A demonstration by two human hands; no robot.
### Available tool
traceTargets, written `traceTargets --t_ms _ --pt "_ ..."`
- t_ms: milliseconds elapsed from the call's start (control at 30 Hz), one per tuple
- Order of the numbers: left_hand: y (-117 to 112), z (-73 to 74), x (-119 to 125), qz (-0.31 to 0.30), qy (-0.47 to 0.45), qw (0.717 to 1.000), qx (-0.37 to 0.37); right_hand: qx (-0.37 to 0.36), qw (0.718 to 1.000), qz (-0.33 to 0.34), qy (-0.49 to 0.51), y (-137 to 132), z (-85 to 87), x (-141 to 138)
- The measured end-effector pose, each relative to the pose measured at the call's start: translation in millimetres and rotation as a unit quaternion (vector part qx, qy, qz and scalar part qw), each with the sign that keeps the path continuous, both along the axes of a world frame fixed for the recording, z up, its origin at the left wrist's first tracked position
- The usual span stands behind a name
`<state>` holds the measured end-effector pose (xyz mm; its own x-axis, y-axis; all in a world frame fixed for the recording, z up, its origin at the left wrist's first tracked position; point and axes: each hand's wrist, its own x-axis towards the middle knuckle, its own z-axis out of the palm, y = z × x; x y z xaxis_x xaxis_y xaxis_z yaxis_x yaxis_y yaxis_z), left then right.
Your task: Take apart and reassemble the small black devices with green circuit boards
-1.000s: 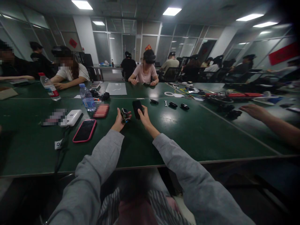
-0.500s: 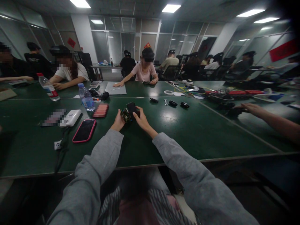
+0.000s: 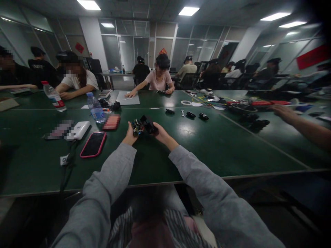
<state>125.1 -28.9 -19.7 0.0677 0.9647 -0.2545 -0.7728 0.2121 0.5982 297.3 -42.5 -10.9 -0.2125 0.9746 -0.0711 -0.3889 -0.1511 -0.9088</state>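
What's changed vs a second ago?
The right hand tilted the black case and moved it left toward the circuit board. Across the table, a co-worker's hand reached onto the grey panel. Nothing released. The left hand still holds the board; pink-rimmed phone and wrench unmoved.

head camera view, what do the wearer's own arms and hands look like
Both arms wear long, loose, plain heather-grey sleeves: the left sleeve and the right sleeve are creased along their length and end just short of the wrists. The left hand and right hand are ungloved; no watch or bracelet shows.
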Motion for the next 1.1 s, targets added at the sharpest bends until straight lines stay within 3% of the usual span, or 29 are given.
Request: traceTargets --t_ms 167,467,700,867,1000,1100 --pt "0.5 -1.8 1.3 -0.03 0.02 0.999 0.001 0.03 0.999 -0.001 -0.03 -1.1 1.3 6.4" --pt "-0.8 2.6 -1.9 -0.014 -0.009 1.0 0.016 0.04 0.993 -0.044 -0.102 4.7 5.7 16.6" --pt "-2.5 5.9 -8.0 -0.001 -0.066 0.997 0.032 0.081 0.939 -0.128 -0.308 14.7 -0.3 30.0" --pt "-7.2 9.9 -9.2 -0.024 -0.086 0.996 0.022 0.11 0.897 -0.072 -0.421 18.8 -1.8 40.0" --pt "-9.0 10.3 -9.4 -0.059 -0.083 0.995 0.02 0.082 0.894 -0.014 -0.44 18.4 2.1 49.4" --pt "-8.5 9.5 -9.8 -0.09 -0.092 0.991 0.022 0.098 0.891 -0.013 -0.444 20.1 3.3 57.6"
